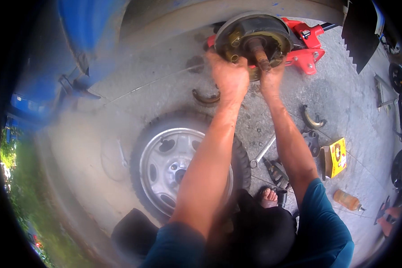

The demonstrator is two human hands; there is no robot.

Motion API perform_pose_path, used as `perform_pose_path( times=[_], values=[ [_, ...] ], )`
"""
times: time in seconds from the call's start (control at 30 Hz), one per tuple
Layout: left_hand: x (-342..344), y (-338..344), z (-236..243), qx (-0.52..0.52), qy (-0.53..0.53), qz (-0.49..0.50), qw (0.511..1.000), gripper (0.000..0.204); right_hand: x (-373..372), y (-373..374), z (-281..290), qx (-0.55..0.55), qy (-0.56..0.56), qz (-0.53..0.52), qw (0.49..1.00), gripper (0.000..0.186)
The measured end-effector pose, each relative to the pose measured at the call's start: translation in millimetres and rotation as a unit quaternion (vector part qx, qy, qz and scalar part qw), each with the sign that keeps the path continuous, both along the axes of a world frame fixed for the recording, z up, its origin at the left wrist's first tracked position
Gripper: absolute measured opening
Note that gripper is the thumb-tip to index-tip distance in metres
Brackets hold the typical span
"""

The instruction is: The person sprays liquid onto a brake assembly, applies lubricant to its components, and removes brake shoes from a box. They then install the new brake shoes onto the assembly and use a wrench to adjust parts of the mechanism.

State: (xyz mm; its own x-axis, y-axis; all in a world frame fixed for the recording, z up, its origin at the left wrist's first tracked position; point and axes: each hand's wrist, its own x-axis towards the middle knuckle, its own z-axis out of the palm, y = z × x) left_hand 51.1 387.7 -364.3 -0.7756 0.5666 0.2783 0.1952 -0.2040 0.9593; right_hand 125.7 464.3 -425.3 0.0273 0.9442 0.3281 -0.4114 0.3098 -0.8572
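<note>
Both my arms stretch straight out ahead to the bare brake hub [254,38] of a blue vehicle [82,27], which sits at the top of the view with its rusty axle stub [259,53] pointing back toward me. My left hand [230,76] is curled closed against the lower left edge of the hub, knuckles up, fingers wrapped around something there that I cannot make out. My right hand [271,79] presses up under the hub's lower right edge, just below the axle stub; its fingers are hidden behind the hub, so I cannot tell whether it grips or only pushes.

A red jack [306,47] stands right behind the hub. The removed wheel [174,163] lies flat on the concrete beneath my left forearm, which crosses over its tyre. One curved brake shoe [205,97] rests on the ground just left of my left wrist, another [312,118] lies to the right of my right forearm. A wrench [261,154] and dark pliers [277,172] lie between my arms near my bare foot [268,196]. Farther right sit a yellow box [335,157] and a small amber bottle [347,200].
</note>
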Motion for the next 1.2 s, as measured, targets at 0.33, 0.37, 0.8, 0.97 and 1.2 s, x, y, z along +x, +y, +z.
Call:
perform_pose_path(
  times=[0.33, 0.37, 0.8, 0.97, 1.2],
  values=[
    [-0.5, -1.6, -3.6, -0.028, 0.022, -0.001, 0.999, 0.055, 10.6, -2.3, 3.6, 0.027, -0.11, -0.014, 0.993, 0.056],
    [0.4, -1.7, -2.0, -0.02, 0.015, -0.003, 1.0, 0.058, 10.5, -0.7, 1.8, 0.032, -0.095, -0.006, 0.995, 0.056],
    [-10.2, 0.8, -7.4, -0.004, 0.032, -0.025, 0.999, 0.048, 6.5, -7.0, 5.4, 0.046, -0.149, -0.033, 0.987, 0.074],
    [-13.1, 2.2, -12.0, 0.012, 0.055, -0.015, 0.998, 0.049, -2.7, -11.0, 10.8, 0.037, -0.107, -0.053, 0.992, 0.08],
    [-13.9, 0.5, -9.3, -0.007, 0.046, -0.008, 0.999, 0.051, -7.5, -3.9, -1.2, 0.073, -0.122, -0.114, 0.983, 0.072]
  ],
)
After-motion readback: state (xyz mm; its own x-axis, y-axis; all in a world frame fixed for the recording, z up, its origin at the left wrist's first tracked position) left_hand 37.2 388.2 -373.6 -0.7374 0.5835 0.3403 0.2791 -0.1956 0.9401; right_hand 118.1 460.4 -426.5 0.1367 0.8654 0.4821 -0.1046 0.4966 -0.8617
